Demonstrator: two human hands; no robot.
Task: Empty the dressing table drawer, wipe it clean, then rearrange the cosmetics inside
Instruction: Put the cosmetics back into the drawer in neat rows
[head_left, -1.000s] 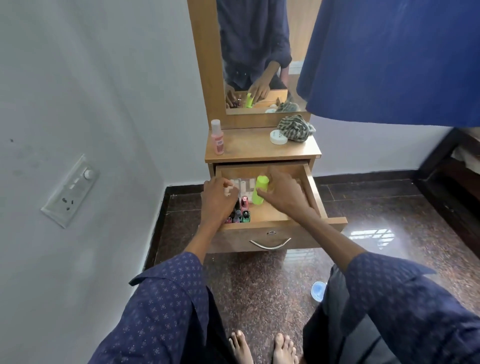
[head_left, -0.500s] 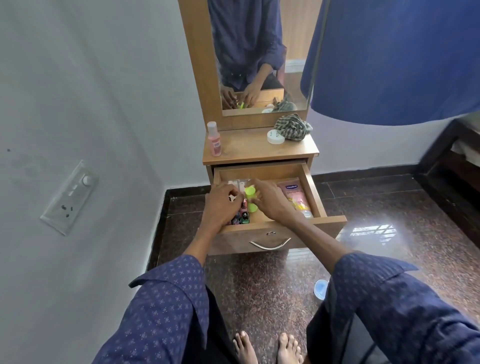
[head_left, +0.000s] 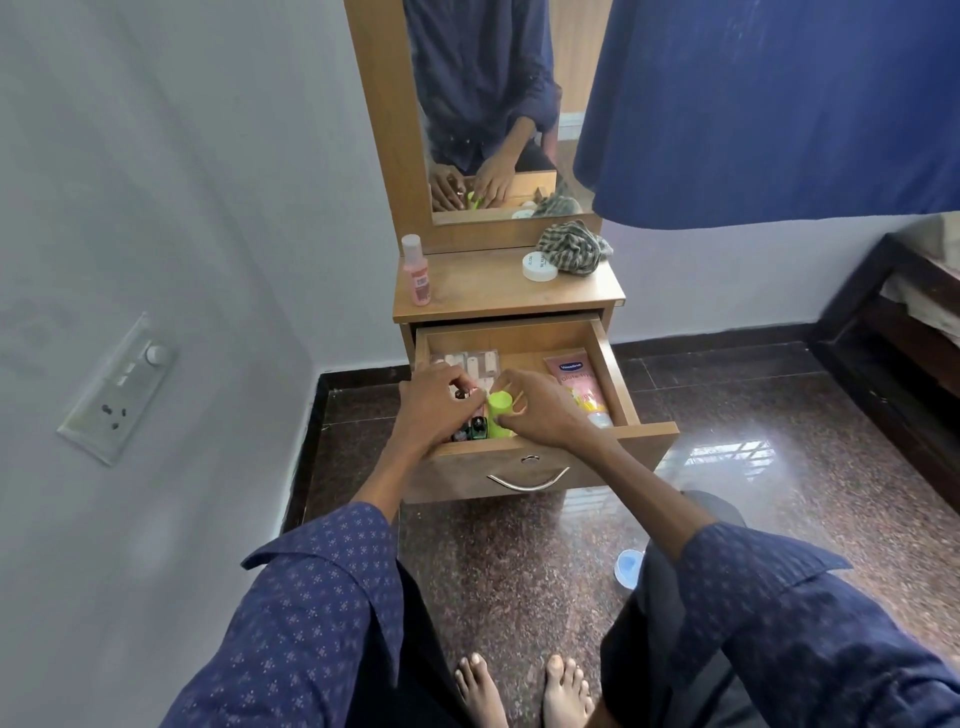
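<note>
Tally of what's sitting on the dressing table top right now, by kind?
Pink bottle: 1
White round jar: 1
Checked cloth: 1
Total: 3

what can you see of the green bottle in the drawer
The green bottle is small, bright lime green and looks like plastic, with a round flat cap of the same colour on top. It stands roughly upright in the open drawer, near the front, beside a row of small dark bottles. The right hand has its fingers on it; the left hand is close beside. Its lower part is hidden.
</note>
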